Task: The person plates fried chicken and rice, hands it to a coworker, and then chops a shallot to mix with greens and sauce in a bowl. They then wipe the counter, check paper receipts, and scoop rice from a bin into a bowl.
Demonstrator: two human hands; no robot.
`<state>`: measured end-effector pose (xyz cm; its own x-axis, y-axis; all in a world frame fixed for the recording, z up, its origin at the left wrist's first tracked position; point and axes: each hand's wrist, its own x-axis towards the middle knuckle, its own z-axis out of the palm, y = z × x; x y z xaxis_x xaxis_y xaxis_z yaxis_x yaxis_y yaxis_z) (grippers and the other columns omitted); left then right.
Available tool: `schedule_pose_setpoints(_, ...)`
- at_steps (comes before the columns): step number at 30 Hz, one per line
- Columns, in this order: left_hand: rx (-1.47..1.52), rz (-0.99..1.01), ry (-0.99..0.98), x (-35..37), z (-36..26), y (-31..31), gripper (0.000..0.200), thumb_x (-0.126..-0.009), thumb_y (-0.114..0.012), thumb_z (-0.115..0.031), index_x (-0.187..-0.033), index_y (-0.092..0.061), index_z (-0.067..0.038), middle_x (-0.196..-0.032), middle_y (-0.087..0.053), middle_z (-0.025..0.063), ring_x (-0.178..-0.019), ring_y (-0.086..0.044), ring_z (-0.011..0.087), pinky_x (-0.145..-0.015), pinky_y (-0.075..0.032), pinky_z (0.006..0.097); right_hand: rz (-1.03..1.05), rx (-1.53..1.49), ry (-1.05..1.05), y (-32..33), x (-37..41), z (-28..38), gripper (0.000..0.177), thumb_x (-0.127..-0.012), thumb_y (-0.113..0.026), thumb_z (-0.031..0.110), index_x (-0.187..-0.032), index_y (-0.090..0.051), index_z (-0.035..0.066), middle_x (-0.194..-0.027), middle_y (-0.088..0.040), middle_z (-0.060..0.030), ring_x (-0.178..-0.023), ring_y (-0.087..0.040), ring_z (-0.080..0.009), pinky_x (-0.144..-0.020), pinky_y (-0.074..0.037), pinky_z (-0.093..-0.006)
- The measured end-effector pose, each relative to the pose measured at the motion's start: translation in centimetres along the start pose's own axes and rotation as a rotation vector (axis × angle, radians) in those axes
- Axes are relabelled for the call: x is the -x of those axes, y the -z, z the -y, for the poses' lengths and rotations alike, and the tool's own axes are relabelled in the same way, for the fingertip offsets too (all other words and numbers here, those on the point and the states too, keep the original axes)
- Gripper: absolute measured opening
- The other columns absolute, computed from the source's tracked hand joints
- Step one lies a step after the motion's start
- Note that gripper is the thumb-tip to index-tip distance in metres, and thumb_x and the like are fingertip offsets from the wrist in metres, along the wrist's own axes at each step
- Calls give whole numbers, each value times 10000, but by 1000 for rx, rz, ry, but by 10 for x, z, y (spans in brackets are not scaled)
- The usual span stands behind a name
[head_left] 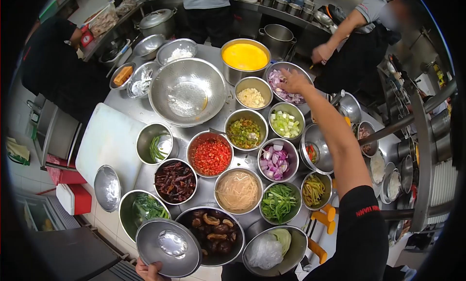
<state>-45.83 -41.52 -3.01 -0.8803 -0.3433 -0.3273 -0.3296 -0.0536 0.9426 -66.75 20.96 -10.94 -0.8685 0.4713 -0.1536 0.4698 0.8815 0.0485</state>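
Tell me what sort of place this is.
Most likely a restaurant kitchen's prep station: a steel table crowded with metal bowls of cut ingredients like chopped red chilli and diced red onion, a big stock pot behind, an aproned co-worker nearby. The left hand holds an empty bowl.

The counter (pixel 209 55) has one colander (pixel 187 94), one white cutting board (pixel 109 140), one pot of yellow liquid (pixel 245 57), two bowls of purple onion (pixel 274 160), one bowl of red chilli (pixel 209 156), one bowl of mushrooms (pixel 213 231) and one spoon (pixel 233 134). The left grip (pixel 148 270) holds one empty bowl (pixel 167 247).
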Motion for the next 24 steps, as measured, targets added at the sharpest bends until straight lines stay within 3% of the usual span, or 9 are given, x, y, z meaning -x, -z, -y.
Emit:
schedule_pose_setpoints(4,12,48,7,0,6,10,326,-558,-503,55,-873,-572,107,-829,-588,139,-709,-575,229,-663,-486,310,14,-162,-11,-14,-9,-5,649,-783,-573,475,-1329,-342,213,-1304,-358,-246,-1163,-423,-424,-976,-368,-443)
schedule_pose_setpoints(8,53,53,46,1,4,8,365,-558,-504,57,-914,-564,109,-858,-590,149,-737,-585,237,-687,-493,316,-127,-199,-82,-12,1,10,535,-778,-626,319,-1244,-415,162,-1244,-386,-276,-1118,-453,-436,-942,-391,-464)
schedule_pose_setpoints(12,48,75,52,0,11,17,395,-558,-501,59,-946,-556,113,-882,-591,158,-761,-591,248,-706,-500,329,-91,-221,-89,-18,0,11,516,-765,-621,227,-1242,-433,166,-1255,-386,-280,-1105,-475,-418,-938,-402,-443)
schedule_pose_setpoints(15,59,83,52,1,10,17,399,-558,-500,59,-949,-556,114,-887,-589,162,-760,-590,254,-710,-501,336,-165,-234,-26,-28,-3,0,454,-742,-595,142,-1186,-503,149,-1224,-434,-272,-1108,-486,-388,-935,-412,-409)
schedule_pose_setpoints(18,71,93,52,2,9,19,400,-555,-501,55,-947,-555,117,-890,-586,167,-761,-589,259,-713,-501,342,-242,-247,-6,-26,3,-6,416,-711,-547,51,-1119,-559,129,-1075,-546,-252,-1055,-532,-370,-897,-439,-395)
schedule_pose_setpoints(20,71,99,46,2,9,21,400,-554,-501,53,-945,-553,120,-890,-585,170,-763,-588,262,-715,-502,346,-242,-627,-231,-20,9,-8,405,-678,-538,18,-1065,-592,127,-906,-606,-235,-945,-581,-389,-841,-471,-389)
schedule_pose_setpoints(21,78,89,41,3,9,21,403,-553,-499,51,-946,-551,124,-891,-584,174,-766,-588,264,-717,-501,348,-356,-644,-204,-48,-18,-30,380,-692,-517,-10,-1046,-599,102,-759,-623,-184,-737,-632,-348,-658,-514,-396)
schedule_pose_setpoints(22,85,80,37,4,9,22,407,-551,-497,50,-947,-549,128,-892,-583,178,-770,-588,267,-720,-501,350,-359,-644,-204,-46,-25,-34,380,-692,-517,-10,-1046,-599,102,-759,-623,-184,-737,-632,-348,-658,-514,-396)
schedule_pose_setpoints(24,76,94,29,3,12,29,411,-550,-495,52,-950,-547,130,-892,-582,179,-772,-586,272,-720,-501,356,-233,-1489,-383,-26,-15,-28,277,-738,-487,-26,-969,-609,67,-713,-606,-99,-585,-587,-214,-487,-469,-320)
